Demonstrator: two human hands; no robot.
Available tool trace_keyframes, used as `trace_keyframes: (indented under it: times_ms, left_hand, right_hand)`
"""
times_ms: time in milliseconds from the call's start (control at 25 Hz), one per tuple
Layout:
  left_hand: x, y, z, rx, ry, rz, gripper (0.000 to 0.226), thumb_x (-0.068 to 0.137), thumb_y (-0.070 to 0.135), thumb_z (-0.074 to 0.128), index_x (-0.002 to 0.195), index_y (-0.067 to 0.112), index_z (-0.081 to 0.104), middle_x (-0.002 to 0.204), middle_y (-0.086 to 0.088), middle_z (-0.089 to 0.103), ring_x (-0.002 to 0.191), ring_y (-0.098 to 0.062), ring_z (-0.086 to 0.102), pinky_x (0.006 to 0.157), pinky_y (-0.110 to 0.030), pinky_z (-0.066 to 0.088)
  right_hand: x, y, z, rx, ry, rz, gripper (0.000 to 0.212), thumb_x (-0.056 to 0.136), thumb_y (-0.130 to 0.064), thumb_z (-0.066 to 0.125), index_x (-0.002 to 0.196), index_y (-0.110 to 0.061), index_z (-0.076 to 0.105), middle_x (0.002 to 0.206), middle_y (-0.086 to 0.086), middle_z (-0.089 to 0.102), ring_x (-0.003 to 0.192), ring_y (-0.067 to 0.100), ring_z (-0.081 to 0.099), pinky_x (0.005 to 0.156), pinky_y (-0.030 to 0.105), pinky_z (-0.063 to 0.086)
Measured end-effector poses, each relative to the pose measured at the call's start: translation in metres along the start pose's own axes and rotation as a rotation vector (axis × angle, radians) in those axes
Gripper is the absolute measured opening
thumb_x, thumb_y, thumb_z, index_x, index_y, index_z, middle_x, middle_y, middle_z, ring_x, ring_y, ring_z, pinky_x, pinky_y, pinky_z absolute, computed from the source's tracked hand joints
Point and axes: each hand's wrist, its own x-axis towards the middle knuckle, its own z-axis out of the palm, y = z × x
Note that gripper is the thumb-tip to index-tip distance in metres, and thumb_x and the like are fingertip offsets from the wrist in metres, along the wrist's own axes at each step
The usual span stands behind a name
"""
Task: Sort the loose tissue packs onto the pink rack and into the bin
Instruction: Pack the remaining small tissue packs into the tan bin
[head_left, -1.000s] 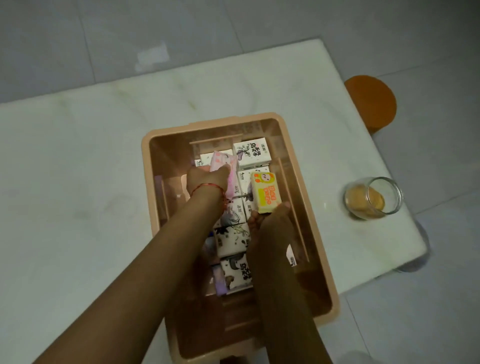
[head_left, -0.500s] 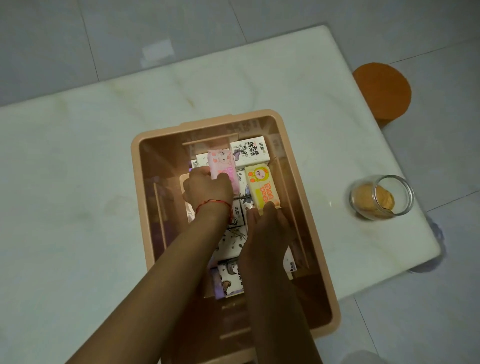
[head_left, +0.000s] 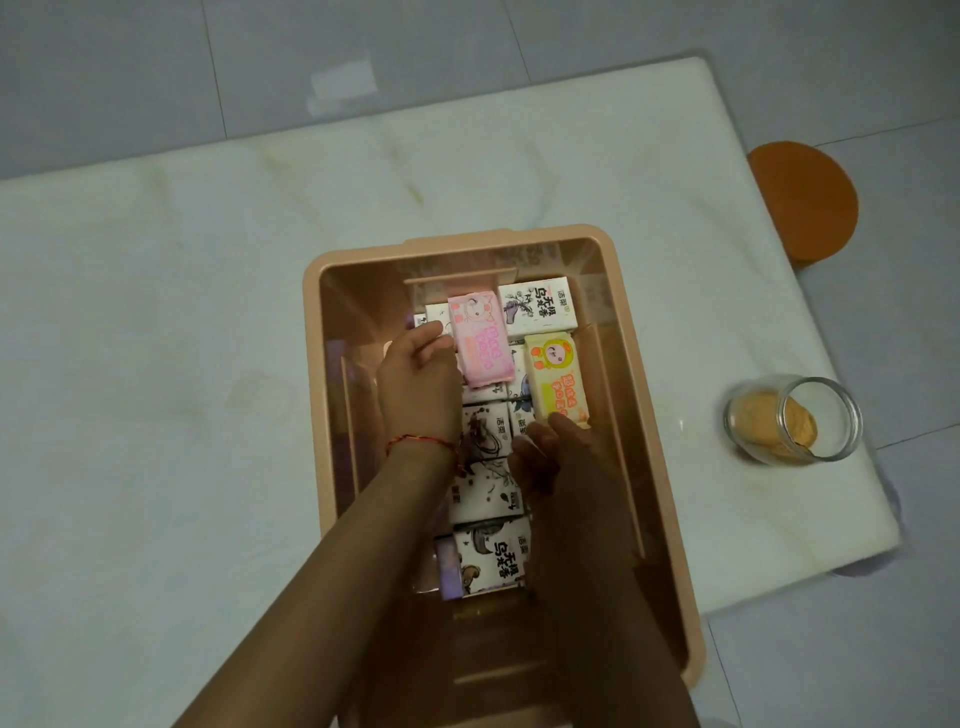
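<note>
Reaching down into the peach bin (head_left: 311, 395) at the centre of the frame, both hands are working over the pink rack (head_left: 457, 281) sitting inside it. Left of the bin the marble table (head_left: 156, 364) is offering wide room, but inside, the rack's left wall is standing near the left hand (head_left: 415, 384), so sideways room there is looking tight. That hand's fingers are curling onto the left long edge of the pink tissue pack (head_left: 478, 340) and pinching it. The pack is lying to the upper right of the knuckles, its long axis running up and down the frame, on top of the white tissue packs (head_left: 537, 309) that are filling the rack in columns. Just right of it, the yellow tissue pack (head_left: 556, 379) is lying parallel and a little lower in the frame. The right hand (head_left: 556, 457) is gripping its near short end with curled fingertips, so this pack is pointing straight away from the fingers toward the top of the frame. Each hand is nearer its own pack; I judge that the coming move is asking for a push forward along each long axis. The rack's right wall is running close along the yellow tissue pack, leaving little slack. Farther right a glass jar (head_left: 792, 421) is sitting on the table well apart from the bin, and an orange stool (head_left: 802, 200) is standing past the table's upper right edge.
</note>
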Motion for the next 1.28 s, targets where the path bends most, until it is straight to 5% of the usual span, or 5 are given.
trace_keyframes:
  times_ms: [240,480,680,1000,1280]
  left_hand:
    - [-0.038,0.045,-0.066,-0.017,-0.06,0.194,0.026,0.089,-0.002,0.051,0.081,0.018,0.065,0.079,0.002,0.07,0.077,-0.011,0.068,0.066,-0.019,0.056]
    - [-0.019,0.023,-0.205,-0.188,0.377,0.201,0.032,0.088,-0.006,0.045,0.08,0.02,0.062,0.065,0.008,0.069,0.068,-0.006,0.068,0.064,-0.016,0.055]
    - [0.019,-0.074,-0.34,0.026,0.674,-0.105,0.026,0.09,0.001,0.046,0.109,0.011,0.061,0.112,-0.015,0.062,0.106,-0.032,0.057,0.089,-0.037,0.051]
    - [0.034,-0.135,-0.464,0.219,0.641,-0.414,0.052,0.09,0.008,0.051,0.14,0.007,0.037,0.138,-0.024,0.041,0.12,-0.04,0.046,0.103,-0.045,0.04]
    - [0.068,-0.142,-0.506,0.006,0.549,-0.283,0.043,0.09,0.0,0.045,0.132,0.01,0.044,0.11,-0.015,0.06,0.099,-0.033,0.058,0.084,-0.043,0.052]
  right_hand:
    - [-0.024,-0.012,0.032,-0.228,-0.308,-0.075,0.024,0.092,-0.006,0.047,0.084,-0.022,0.063,0.076,-0.005,0.067,0.073,0.011,0.062,0.067,0.02,0.052]
    - [-0.071,0.011,0.102,-0.604,-0.651,-0.35,0.011,0.091,-0.03,0.048,0.098,-0.035,0.055,0.093,-0.012,0.062,0.085,0.002,0.06,0.075,0.013,0.049]
    - [-0.112,0.137,0.195,-1.023,-1.105,-0.489,0.022,0.092,-0.01,0.048,0.111,-0.002,0.056,0.108,0.012,0.06,0.092,0.017,0.053,0.075,0.02,0.039]
    - [-0.082,0.306,0.274,-1.602,-0.928,-0.354,0.054,0.093,-0.015,0.049,0.143,-0.018,0.028,0.139,0.012,0.039,0.126,0.028,0.043,0.107,0.038,0.038]
    - [-0.084,0.366,0.343,-1.348,-0.764,-0.2,0.076,0.092,-0.02,0.056,0.149,-0.02,0.006,0.136,0.015,0.032,0.119,0.027,0.046,0.092,0.024,0.038]
